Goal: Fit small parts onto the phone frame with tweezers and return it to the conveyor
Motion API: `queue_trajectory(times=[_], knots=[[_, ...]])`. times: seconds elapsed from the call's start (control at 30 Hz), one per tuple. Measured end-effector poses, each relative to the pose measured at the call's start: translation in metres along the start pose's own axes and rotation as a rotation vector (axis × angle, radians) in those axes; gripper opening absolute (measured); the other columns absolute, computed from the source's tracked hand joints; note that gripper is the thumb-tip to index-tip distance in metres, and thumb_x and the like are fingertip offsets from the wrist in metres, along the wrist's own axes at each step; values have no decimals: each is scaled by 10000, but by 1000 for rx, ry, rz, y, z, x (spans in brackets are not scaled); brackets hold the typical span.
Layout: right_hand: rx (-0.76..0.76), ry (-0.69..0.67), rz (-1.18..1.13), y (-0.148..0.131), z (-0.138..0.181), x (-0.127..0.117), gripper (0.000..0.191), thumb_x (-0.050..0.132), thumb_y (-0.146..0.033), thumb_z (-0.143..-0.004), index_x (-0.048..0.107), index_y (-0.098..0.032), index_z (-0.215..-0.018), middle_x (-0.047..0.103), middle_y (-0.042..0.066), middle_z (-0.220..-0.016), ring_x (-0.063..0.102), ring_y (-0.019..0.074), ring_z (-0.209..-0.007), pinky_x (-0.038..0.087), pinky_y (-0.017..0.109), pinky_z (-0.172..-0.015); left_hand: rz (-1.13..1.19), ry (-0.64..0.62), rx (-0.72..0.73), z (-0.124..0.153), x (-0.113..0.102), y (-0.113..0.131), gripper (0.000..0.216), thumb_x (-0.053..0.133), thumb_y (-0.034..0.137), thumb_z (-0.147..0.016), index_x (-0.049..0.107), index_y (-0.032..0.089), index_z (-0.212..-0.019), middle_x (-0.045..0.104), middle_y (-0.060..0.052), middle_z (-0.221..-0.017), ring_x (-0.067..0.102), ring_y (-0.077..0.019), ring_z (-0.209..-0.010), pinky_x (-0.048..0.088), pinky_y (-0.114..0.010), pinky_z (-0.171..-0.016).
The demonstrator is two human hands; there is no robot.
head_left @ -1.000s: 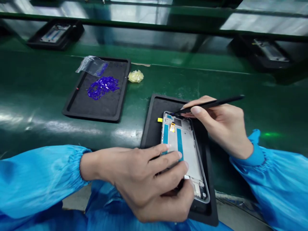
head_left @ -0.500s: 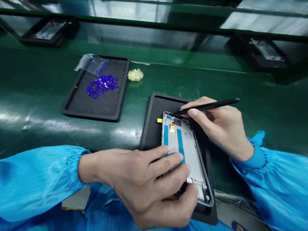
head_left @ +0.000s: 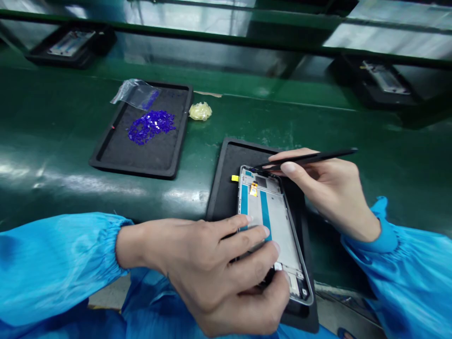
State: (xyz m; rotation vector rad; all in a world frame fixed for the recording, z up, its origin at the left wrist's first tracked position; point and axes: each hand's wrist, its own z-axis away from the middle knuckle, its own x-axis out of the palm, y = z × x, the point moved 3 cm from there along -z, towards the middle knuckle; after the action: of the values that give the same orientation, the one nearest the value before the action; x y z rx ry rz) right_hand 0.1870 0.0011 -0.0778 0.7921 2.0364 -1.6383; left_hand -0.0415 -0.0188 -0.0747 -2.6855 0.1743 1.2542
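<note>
A silver phone frame (head_left: 278, 221) with blue strips and a small orange tab lies in a black tray (head_left: 229, 188) at the near edge of the green bench. My left hand (head_left: 219, 268) grips the frame's lower half, fingers across its face and thumb at the bottom end. My right hand (head_left: 325, 188) pinches black tweezers (head_left: 310, 157). Their tip touches the frame's top left corner. A small yellow tab (head_left: 235, 178) sticks out at the frame's upper left side.
A second black tray (head_left: 109, 150) at the left holds a heap of small blue pieces (head_left: 151, 125) and a clear plastic bag (head_left: 136, 94). A yellowish crumpled wad (head_left: 200, 111) lies beside it. Two dark trays with phone frames (head_left: 68, 43) (head_left: 384, 77) sit farther back.
The tweezers' tip stays at the frame's top corner while my right hand has shifted slightly lower and right. My left hand keeps its hold on the frame.
</note>
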Motion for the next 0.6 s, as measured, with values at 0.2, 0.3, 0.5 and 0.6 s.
queue_trajectory(times=[0.2, 0.3, 0.5, 0.6], knots=[[-32, 16, -35, 0, 0, 1, 188, 637, -393, -970, 765, -256, -976, 750, 18, -1030, 717, 211, -875, 571, 332, -761, -8, -9, 18, -1, 0, -2, 265, 546, 282, -964, 720, 169, -1129, 732, -129, -1079, 700, -295, -1046, 620, -433, -901], [-22, -5, -60, 0, 0, 2, 186, 645, -399, -967, 774, -265, -973, 752, 20, -1029, 721, 221, -903, 583, 344, -796, -42, 2, 33, 0, 0, -3, 266, 520, 287, -977, 721, 201, -1129, 737, -104, -1075, 699, -275, -1033, 621, -419, -897], [-19, -12, -49, 1, 0, 0, 217, 651, -449, -959, 785, -280, -986, 753, 34, -1039, 717, 247, -933, 576, 395, -903, -15, 4, 32, 0, 1, -2, 278, 572, 284, -936, 718, 162, -1139, 732, -128, -1073, 691, -305, -1035, 616, -438, -890], [-13, -16, -60, 2, -1, 0, 193, 646, -424, -966, 783, -290, -993, 753, 29, -1040, 718, 241, -926, 576, 393, -896, -6, 8, 26, 0, 1, -1, 279, 570, 284, -934, 720, 159, -1133, 731, -133, -1074, 691, -307, -1033, 615, -441, -885]])
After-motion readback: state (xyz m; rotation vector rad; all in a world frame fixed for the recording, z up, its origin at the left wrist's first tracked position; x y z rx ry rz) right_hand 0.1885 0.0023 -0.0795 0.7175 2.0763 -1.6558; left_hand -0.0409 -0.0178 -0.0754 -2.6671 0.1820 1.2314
